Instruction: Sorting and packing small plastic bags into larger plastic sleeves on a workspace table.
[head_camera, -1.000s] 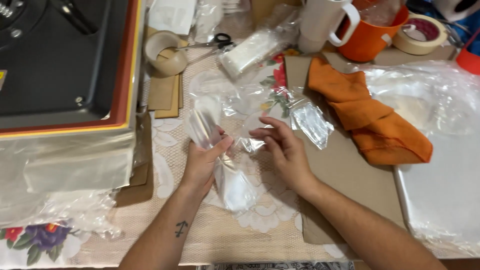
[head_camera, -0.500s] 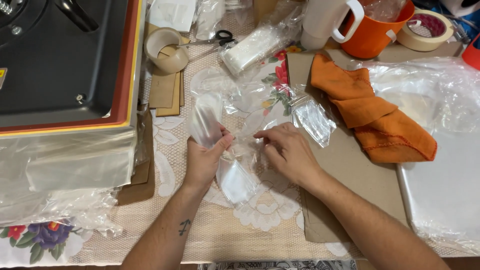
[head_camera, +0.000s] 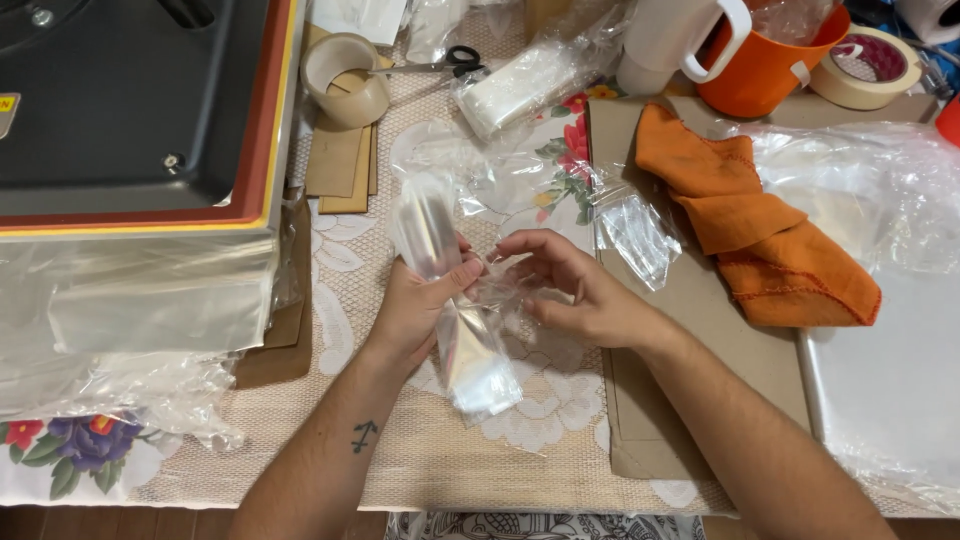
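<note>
While the left hand (head_camera: 415, 310) gripped a long clear bag (head_camera: 450, 300) between thumb and fingers, the right hand (head_camera: 570, 290) lay half curled just beside it, its fingertips (head_camera: 505, 250) pinching a crumpled bit of film (head_camera: 500, 290) at the bag's middle. That bag ran slantwise, its upper end rising above the left thumb and its lower end resting on the lace cloth (head_camera: 420, 450) that covered the worktop. Both hands were thus closed on plastic, the left firmly, the right lightly.

Two rolls of tape were in view: one tan roll (head_camera: 345, 80) at the upper left of the cloth, standing on a few cardboard strips (head_camera: 340, 165), and one paler roll (head_camera: 865, 68) at the far right. One pair of scissors (head_camera: 455, 60) lay just beyond the tan roll. One packet of flat bags (head_camera: 525, 85) sat beside the scissors, and one small loose bag (head_camera: 635, 235) lay on a brown card sheet (head_camera: 720, 340) to the right of the hands. One orange rag (head_camera: 760, 220) sprawled across that sheet, well apart from the hands. One orange jug (head_camera: 765, 55) and one white mug (head_camera: 675, 40) stood touching at the top edge.

One black machine (head_camera: 130, 100) with a red and yellow rim filled the upper left corner; a heap of clear sheeting (head_camera: 130, 330) hung below it. More sheeting (head_camera: 870, 200) lay at the right, partly over one pale tray (head_camera: 890, 380).
</note>
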